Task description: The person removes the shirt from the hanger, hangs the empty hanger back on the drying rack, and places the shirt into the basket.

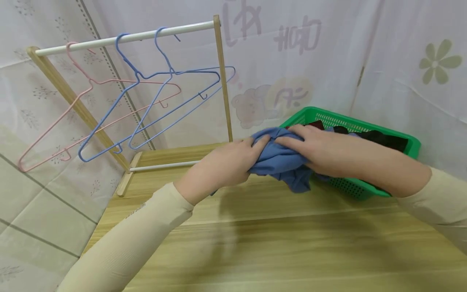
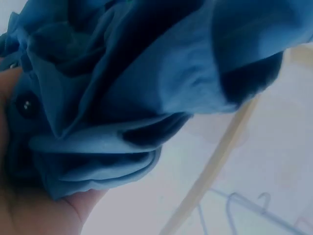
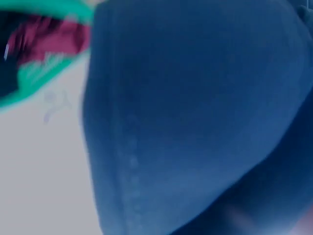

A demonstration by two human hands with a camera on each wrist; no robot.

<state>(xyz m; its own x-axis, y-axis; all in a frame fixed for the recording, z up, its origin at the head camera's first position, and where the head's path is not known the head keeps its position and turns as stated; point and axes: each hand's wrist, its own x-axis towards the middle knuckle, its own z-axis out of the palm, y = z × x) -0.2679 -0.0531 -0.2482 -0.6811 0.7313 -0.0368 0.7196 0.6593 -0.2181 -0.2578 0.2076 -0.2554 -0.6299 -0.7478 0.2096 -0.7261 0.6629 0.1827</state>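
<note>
A crumpled blue buttoned garment [image 1: 279, 160] is held up above the table between both hands. My left hand [image 1: 234, 161] grips its left side; in the left wrist view the cloth [image 2: 127, 88] lies in bunched folds over the palm, and a dark button [image 2: 27, 105] shows near the fingers. On the other side my right hand [image 1: 316, 147] holds the top and right of the bundle, in front of the basket. A broad, stitched edge of the garment [image 3: 190, 107] fills most of the right wrist view and hides nearly all of that hand.
A green plastic basket [image 1: 414, 147] with dark, red and blue clothes stands at the back right of the wooden table [image 1: 292, 239]. At the left, a wood-and-white rack [image 1: 127, 38] carries one pink hanger [image 1: 78, 97] and two blue hangers [image 1: 109, 112]. Patterned curtains [image 1: 328, 52] hang behind.
</note>
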